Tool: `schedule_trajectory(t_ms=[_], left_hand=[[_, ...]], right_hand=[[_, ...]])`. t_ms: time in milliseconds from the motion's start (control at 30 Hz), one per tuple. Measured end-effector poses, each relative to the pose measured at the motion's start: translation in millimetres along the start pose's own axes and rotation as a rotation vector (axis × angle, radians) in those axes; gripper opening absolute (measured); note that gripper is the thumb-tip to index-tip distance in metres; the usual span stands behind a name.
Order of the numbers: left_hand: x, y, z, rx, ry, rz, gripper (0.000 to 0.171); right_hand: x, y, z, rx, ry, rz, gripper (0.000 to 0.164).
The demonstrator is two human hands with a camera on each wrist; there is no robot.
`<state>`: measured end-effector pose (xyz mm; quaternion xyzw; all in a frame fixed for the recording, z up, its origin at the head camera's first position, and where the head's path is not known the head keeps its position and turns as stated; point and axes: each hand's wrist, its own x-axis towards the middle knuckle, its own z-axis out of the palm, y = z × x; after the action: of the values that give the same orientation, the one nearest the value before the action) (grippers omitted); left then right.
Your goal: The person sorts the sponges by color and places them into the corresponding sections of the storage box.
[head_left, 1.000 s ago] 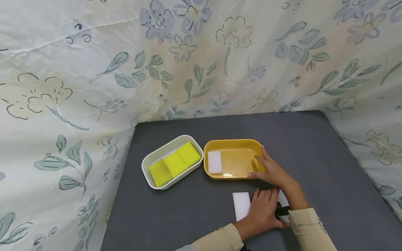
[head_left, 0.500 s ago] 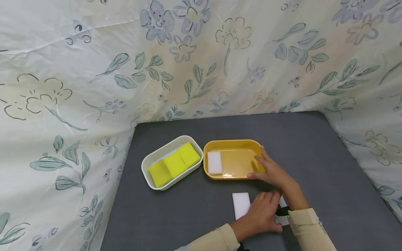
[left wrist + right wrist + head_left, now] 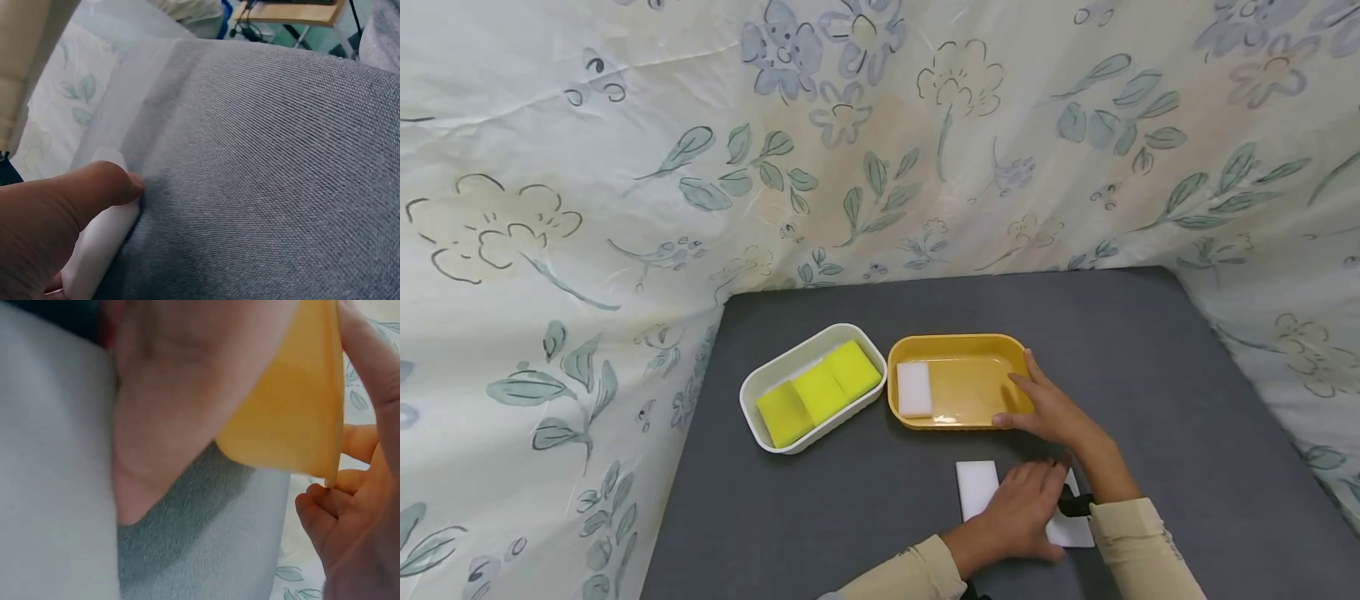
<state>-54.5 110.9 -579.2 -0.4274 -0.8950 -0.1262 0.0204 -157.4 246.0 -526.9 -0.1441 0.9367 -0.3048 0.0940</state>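
Observation:
My left hand grips a white sponge block on the dark table, and most of the block is hidden behind the hand. In the left wrist view the thumb lies along one edge of this block, with fingertips at its far side. Another white block lies just left of the hand, partly covered by it. My right hand holds the right end of the yellow tray, some fingers reaching over its rim. A third white block lies in the tray's left end.
Left of the yellow tray, nearly touching it, stands a white container with three yellow sponges in a row. Floral cloth hangs behind the table and at both sides. My forearms come close together near the front.
My left hand has shifted slightly left and toward me, and more of the white block to its right now shows. The right hand keeps its place on the tray.

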Motion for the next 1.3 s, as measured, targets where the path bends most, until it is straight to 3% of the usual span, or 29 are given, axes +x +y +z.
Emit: schedule_trajectory(t_ms=[233,500,633,800,967,1133,1300], left_hand=[[-4.8,0.7,-5.9,0.031,-0.032,0.023,0.132],[-22.6,4.6,-20.1,0.009,-0.052,0.077,0.134],[-34.2,2.0,-28.0,-0.009,-0.019,0.101,0.123],[-47.0,-4.0,-35.2,0.001,0.034,0.134,0.097],[-57.6,-14.9,-47.0,-0.134,-0.032,0.13,0.074],[-63.5,-31.5,-68.2,-0.324,-0.105,0.094,0.068],[-67.9,-52.7,-90.0,-0.444,-0.075,0.027,0.067]], right_hand=[[-0.4,0.3,0.9,-0.003,0.005,-0.001,0.098],[-1.2,1.3,1.1,-0.014,0.001,-0.031,0.1],[-1.0,3.2,1.6,-0.003,0.006,-0.046,0.1],[-0.5,4.5,1.1,0.002,0.011,-0.045,0.1],[-0.8,4.6,1.4,-0.007,0.01,-0.039,0.099],[0.0,3.9,1.8,-0.011,0.004,-0.03,0.099],[1.3,5.0,1.3,-0.008,-0.006,-0.03,0.099]])
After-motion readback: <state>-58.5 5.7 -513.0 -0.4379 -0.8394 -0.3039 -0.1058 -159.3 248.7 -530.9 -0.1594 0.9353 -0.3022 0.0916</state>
